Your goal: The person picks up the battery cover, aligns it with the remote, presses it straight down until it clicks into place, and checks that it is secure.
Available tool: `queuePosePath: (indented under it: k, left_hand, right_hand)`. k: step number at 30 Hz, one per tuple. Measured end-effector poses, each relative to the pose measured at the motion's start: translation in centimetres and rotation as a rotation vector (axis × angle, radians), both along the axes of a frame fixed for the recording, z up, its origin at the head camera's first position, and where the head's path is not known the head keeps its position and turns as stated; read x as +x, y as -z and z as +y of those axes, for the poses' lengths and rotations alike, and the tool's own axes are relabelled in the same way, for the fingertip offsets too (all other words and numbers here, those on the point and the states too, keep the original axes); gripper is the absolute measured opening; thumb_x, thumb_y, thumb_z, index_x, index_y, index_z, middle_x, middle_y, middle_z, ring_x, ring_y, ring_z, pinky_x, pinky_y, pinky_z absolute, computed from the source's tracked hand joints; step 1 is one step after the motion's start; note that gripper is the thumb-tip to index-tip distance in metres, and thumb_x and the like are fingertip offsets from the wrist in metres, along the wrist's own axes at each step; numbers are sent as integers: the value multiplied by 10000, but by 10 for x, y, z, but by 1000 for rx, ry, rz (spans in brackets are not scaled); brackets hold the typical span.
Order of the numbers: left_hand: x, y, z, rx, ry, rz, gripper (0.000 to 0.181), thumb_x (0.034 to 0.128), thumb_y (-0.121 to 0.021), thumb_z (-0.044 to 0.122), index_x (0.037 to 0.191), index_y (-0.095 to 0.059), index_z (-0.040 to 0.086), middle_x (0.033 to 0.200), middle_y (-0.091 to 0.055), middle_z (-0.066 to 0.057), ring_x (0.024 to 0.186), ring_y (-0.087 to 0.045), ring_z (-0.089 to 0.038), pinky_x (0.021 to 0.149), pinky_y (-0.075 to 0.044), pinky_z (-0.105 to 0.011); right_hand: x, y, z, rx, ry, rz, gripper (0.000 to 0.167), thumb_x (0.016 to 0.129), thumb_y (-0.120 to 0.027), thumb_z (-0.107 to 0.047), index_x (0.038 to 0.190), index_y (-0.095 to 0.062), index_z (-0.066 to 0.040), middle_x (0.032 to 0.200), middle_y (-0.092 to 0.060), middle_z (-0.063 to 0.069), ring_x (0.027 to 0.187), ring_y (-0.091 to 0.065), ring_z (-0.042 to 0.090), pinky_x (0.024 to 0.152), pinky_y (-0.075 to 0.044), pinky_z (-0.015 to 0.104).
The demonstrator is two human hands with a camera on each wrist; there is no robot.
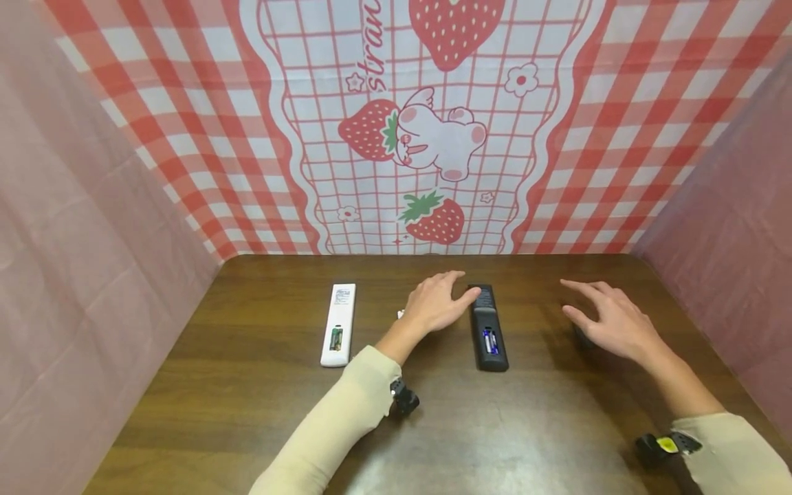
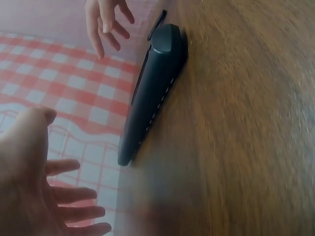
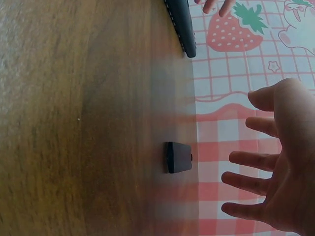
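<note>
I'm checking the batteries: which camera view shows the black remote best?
The head view: the black remote lies back up, its batteries visible. The left wrist view shows its side and one end; the right wrist view, only part, cut off by the frame.

Free room along the near tabletop (image 1: 495, 426), but black remote (image 1: 487, 322) between the hands (image 1: 435, 302) (image 1: 621, 326), dark cover (image 3: 180, 157) by the right one.

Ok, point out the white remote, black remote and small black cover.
White remote (image 1: 339, 317), head view: back casing, near its middle.
Black remote (image 1: 485, 321), head view: back casing, near its middle.
Small black cover (image 3: 180, 158), right wrist view: middle of its flat face.
</note>
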State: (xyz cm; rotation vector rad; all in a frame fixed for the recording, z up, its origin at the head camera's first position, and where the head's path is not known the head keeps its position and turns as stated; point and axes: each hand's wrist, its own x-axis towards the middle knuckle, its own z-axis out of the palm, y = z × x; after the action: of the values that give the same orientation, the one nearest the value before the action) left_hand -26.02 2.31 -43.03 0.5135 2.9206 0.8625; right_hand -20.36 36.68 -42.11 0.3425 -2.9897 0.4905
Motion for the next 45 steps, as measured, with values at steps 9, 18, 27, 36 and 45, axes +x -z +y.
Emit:
queuePosePath:
  k: [9, 18, 27, 36, 45]
  left_hand:
    - [4, -1, 14, -43, -47, 26, 669, 1110, -538, 658, 1646, -569, 260, 1619, -676, -61, 1455, -675, -287, 1145, -647, -485]
    - [-1, 3, 22, 48, -94, -11, 662, 1094, -584, 651, 1619, -595, 248, 1576, -680, -80, 1430, -670, -286, 1159, -629, -475]
    - [-30, 38, 33, 99, -116, -33, 684, 1042, -634, 696, 1601, -605, 303, 1517, -681, -83, 1316, -703, -299, 1004, -666, -476]
    - [-52, 72, 46, 129, -117, -52, 769, 999, -676, 743, 1634, -566, 323, 1474, -643, -87, 1148, -692, -233, 871, -627, -368]
    - [-45, 63, 48, 148, -129, -72, 772, 1001, -679, 717, 1641, -565, 301, 1542, -606, -120, 1137, -690, -258, 868, -620, -363]
  right_hand:
    - [1, 0, 0, 1, 23, -34, 650, 1143, -610, -477, 1694, -485, -156, 1607, -511, 365, 1376, -524, 611, 818, -549, 877]
    - [-3, -1, 0, 21, 54, -50, 661, 1139, -611, -479, 1686, -488, -129, 1572, -534, 384, 1347, -551, 625, 833, -564, 865]
    - [-3, 1, 2, 42, 75, -73, 651, 1137, -610, -478, 1673, -503, -124, 1542, -559, 377, 1333, -565, 630, 792, -582, 832]
    - [0, 2, 8, 68, 83, -117, 587, 1143, -595, -384, 1650, -527, -96, 1503, -587, 387, 1304, -578, 637, 773, -588, 800]
    - [1, 3, 9, 95, 61, -127, 544, 1108, -634, -303, 1595, -584, -67, 1408, -664, 368, 1228, -645, 617, 688, -610, 688]
